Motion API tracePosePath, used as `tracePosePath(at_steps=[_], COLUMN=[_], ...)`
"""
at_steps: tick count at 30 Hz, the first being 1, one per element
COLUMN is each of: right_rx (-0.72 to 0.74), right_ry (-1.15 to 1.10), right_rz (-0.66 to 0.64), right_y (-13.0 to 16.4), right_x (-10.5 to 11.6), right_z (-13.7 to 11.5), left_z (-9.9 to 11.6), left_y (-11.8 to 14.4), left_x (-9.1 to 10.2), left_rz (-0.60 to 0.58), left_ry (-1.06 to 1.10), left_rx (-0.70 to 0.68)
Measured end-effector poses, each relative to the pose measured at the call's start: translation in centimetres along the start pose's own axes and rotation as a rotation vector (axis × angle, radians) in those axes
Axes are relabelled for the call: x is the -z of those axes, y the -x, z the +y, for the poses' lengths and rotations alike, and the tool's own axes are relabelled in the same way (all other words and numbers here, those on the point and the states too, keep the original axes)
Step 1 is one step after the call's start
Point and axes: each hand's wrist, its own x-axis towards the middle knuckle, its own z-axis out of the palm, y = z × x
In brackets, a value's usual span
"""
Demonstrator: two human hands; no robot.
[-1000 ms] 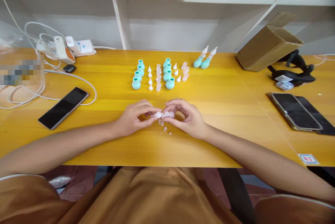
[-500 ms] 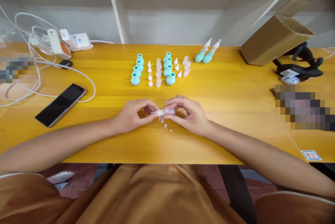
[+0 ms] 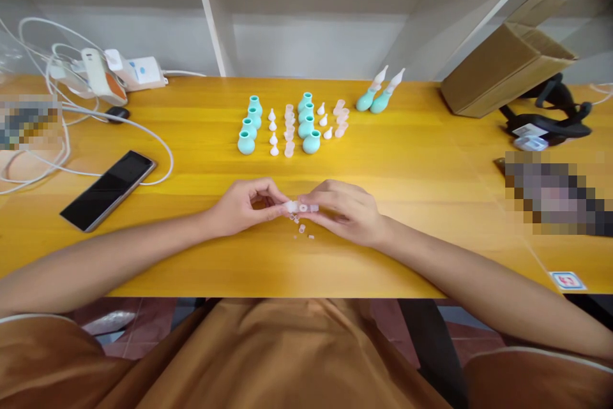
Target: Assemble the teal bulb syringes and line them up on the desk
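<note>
At the frame's centre the left hand (image 3: 244, 206) and right hand (image 3: 345, 211) pinch a small clear plastic piece (image 3: 301, 207) between their fingertips, just above tiny loose bits (image 3: 301, 229) on the yellow desk (image 3: 421, 205).

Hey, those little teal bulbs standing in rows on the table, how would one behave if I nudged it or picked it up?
The teal bulbs look small and hollow, so probably light. Each stands upright on a rounded body with a narrow neck, so a nudge may tip it, and it would likely roll. The matte finish hints at soft rubber, perhaps squeezable and grippy.
</note>
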Motion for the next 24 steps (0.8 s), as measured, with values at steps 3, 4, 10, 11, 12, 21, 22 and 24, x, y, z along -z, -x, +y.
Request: tracePosePath(at_steps=[3,4,10,11,12,21,22,24], right_rx=[0.13,0.179,0.226,0.204,0.177,-0.024,-0.044,-0.095], right_ry=[0.067,0.099,0.15,0.14,0.127,0.016,0.013,0.008], right_rz=[-0.047,-0.076,-0.101,-0.085,-0.07,0.035,0.04,0.034], right_y=[0.2,0.3,0.4,0.4,0.4,0.0,0.0,0.0], right_x=[0.5,0.7,1.1,0.9,0.7,-0.1,-0.1,-0.2], right_z=[0.4,0.5,0.6,0.6,0.5,-0.7,-0.8,-0.9], left_z=[0.0,0.0,-0.6,-0.7,-0.8,-1.3,-1.3,-1.1], left_y=[-0.1,-0.1,-0.1,0.0,0.0,0.3,0.4,0.5], left_x=[0.0,0.0,-0.3,-0.3,-0.3,-0.2,-0.2,-0.2], left_rz=[-0.04,-0.049,-0.026,-0.015,-0.005,0.064,0.072,0.077], left_ry=[0.089,0.105,0.138,0.133,0.124,-0.033,-0.07,-0.149], left_rx=[0.074,0.098,0.103,0.089,0.075,-0.034,-0.051,-0.085])
